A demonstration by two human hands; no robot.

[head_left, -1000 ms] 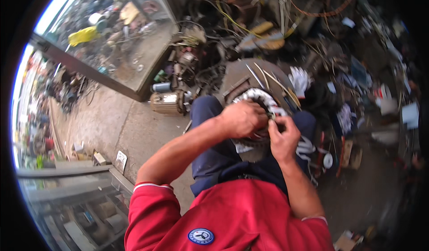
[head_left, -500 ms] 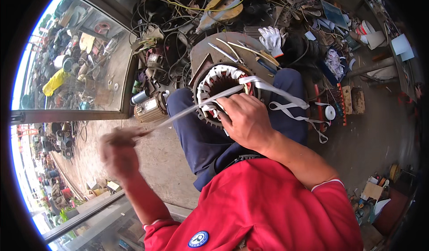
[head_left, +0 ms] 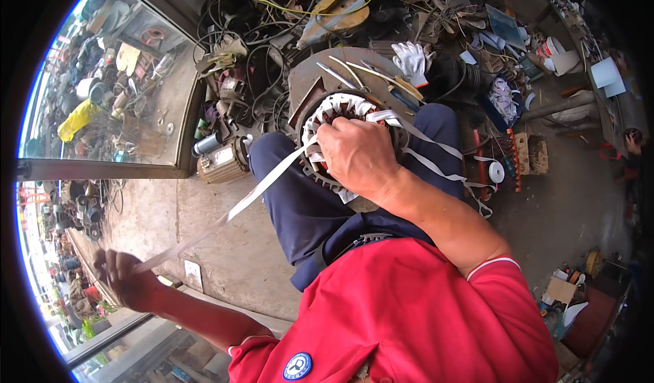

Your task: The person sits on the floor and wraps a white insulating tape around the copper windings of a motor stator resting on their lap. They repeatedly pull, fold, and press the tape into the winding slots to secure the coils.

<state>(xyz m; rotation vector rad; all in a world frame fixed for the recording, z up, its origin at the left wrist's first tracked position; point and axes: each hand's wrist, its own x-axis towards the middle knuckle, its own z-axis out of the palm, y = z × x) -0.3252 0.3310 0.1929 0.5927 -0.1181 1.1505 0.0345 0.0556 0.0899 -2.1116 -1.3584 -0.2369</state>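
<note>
A motor stator [head_left: 317, 170] with a toothed rim rests between my thighs, its ring of windings [head_left: 335, 101] wrapped in white cloth tape. Out at the lower left, my left hand [head_left: 126, 281] is closed around the end of a white tape [head_left: 267, 187]. This strip runs taut and slanting up to the left side of the windings. My right hand [head_left: 357, 155] covers the stator's middle, fingers curled onto the tape where it meets the windings; its thumb is hidden. From the stator's right side, more loose tape [head_left: 429, 140] trails over my right thigh.
Beyond the stator, a round stand [head_left: 310, 66] carries tools and pale strips beside white gloves [head_left: 413, 61]. A tape roll [head_left: 496, 172] lies at right near an open box [head_left: 531, 152]. A small motor [head_left: 223, 163] sits left, below a glass door [head_left: 109, 90]; cables and parts crowd the back.
My left hand has swung farther down and left, drawing out a longer length of tape. My right hand has shifted slightly up and left over the stator, and the loose tape at right has moved.
</note>
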